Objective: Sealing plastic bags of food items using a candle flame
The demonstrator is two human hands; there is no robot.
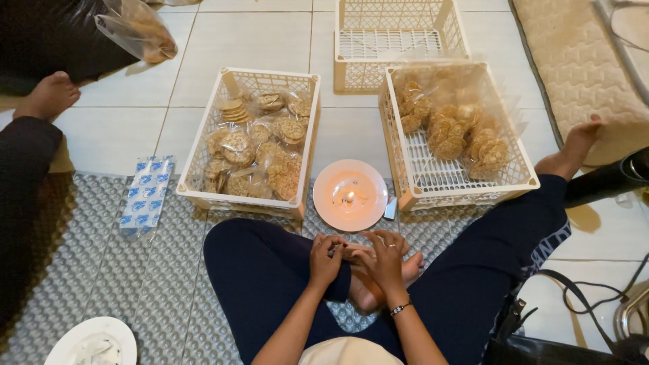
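I sit on the floor with legs folded. My left hand [326, 259] and my right hand [385, 260] meet over my lap, fingers curled around something small that I cannot make out. Just in front of them a lit candle [349, 198] burns on a round white plate [368, 182]. Beyond it on the left a cream plastic crate [196, 196] holds several clear bags of round crackers [260, 152]. On the right another crate [399, 132] holds a large clear bag of similar crackers [453, 128].
A third cream crate [399, 34] stands behind. A blue-and-white sachet strip [147, 195] lies left of the crates. Another person's foot [47, 94] and dark sleeve are at left. A white bowl [91, 341], a black bag [561, 345] and a cushion [581, 74] are around.
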